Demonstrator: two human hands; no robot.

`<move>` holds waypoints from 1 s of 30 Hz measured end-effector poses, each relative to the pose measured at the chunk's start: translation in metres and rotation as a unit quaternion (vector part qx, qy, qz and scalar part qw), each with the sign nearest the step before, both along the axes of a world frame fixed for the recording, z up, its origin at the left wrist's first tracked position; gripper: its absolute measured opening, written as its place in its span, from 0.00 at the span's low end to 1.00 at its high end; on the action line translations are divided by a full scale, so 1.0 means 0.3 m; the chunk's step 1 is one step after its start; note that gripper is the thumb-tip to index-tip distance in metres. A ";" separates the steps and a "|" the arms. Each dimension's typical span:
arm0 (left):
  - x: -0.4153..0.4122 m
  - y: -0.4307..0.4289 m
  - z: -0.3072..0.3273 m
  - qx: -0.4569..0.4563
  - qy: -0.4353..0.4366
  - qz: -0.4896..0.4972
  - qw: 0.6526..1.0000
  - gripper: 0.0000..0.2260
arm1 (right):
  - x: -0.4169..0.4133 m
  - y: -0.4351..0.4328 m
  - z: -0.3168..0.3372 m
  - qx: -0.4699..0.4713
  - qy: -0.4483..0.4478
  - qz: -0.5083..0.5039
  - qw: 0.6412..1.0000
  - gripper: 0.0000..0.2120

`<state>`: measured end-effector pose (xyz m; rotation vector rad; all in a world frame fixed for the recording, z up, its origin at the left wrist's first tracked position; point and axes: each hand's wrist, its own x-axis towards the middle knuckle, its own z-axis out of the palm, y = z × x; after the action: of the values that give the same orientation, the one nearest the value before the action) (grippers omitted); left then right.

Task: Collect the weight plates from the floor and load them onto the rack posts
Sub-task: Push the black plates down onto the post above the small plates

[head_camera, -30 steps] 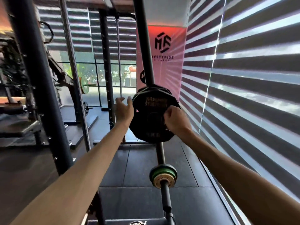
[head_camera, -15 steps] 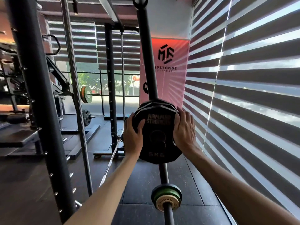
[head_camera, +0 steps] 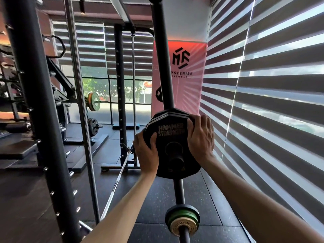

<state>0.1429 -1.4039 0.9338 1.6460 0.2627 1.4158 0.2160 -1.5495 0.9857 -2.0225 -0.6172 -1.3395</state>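
- My right fingers point(head_camera: 201, 121) lie pressed together and curl over the upper right edge of the plate point(head_camera: 171, 133). The right thumb lies flat on its face.
- My left thumb point(head_camera: 154, 140) rests on the plate's face. The other left fingers wrap round the left edge and are hidden behind it, so I cannot tell their spread.
- My left hand point(head_camera: 146, 155) and right hand point(head_camera: 200, 139) grip the plate from opposite sides.
- The plate stands upright, face toward me. Its centre hole is on the peg point(head_camera: 178, 162), whose tip protrudes from the hole.
- More plate edges point(head_camera: 168, 112) show stacked just behind it.
- The peg sits on the black upright point(head_camera: 163, 58).
- Lower on the upright, a second peg carries green plates point(head_camera: 183, 215) with a pale one in front.
- Blinds point(head_camera: 263, 102) line the wall on the right. A bar point(head_camera: 116, 183) leans at the left.
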 end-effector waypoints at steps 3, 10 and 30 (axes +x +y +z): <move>0.018 0.010 -0.002 0.015 0.001 0.007 1.000 0.23 | -0.007 0.003 -0.009 0.026 0.001 -0.002 1.000 0.10; 0.031 0.040 0.043 0.101 0.001 0.001 0.995 0.21 | -0.007 0.008 -0.061 0.117 0.071 0.004 0.991 0.12; 0.172 0.186 0.007 0.220 -0.006 0.018 0.975 0.23 | 0.159 -0.017 -0.060 0.106 0.088 0.120 0.983 0.23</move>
<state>0.1945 -1.3481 0.9358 1.9949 -0.0355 1.5899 0.2636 -1.5545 0.9677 -1.8055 -0.5896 -1.0276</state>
